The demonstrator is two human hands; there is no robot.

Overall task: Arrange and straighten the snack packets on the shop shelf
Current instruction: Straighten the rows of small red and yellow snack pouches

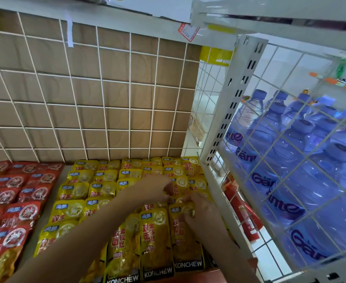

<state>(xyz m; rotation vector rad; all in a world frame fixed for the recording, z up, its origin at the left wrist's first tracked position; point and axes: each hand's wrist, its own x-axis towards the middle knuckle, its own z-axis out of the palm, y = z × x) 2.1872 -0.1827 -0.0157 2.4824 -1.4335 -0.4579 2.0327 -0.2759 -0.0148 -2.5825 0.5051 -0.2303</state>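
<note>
Two bare forearms reach in from the near edge, low over the front row of yellow packets (156, 242), which lie flat in overlapping columns on the shelf (49, 197).

The right hand (200, 211) has its fingers (188, 200) curled over the top edge of the gripped packet (185, 240) in the front row. The thumb is set against the packet's face, so the top is pinched between them. The left hand (151, 189) sits just beside and slightly beyond it, almost touching. Its fingers are bent down onto the packets one row further back. Blur hides whether they grip a packet or only press on it.

Left of both hands, past a bare strip of shelf, lie the red packets (14, 201), also in overlapping rows. Beyond the fingers, more yellow packets run back to a white wire grid (106, 103) with brown cardboard (45, 78) behind it.

To the right of the fingers rises a slotted white post (235, 103). Past it, through a wire side panel (302, 127), stand blue water bottles (290, 160) packed close together. High above the hands, a red-edged price tag (188, 31) hangs from the shelf overhead.
</note>
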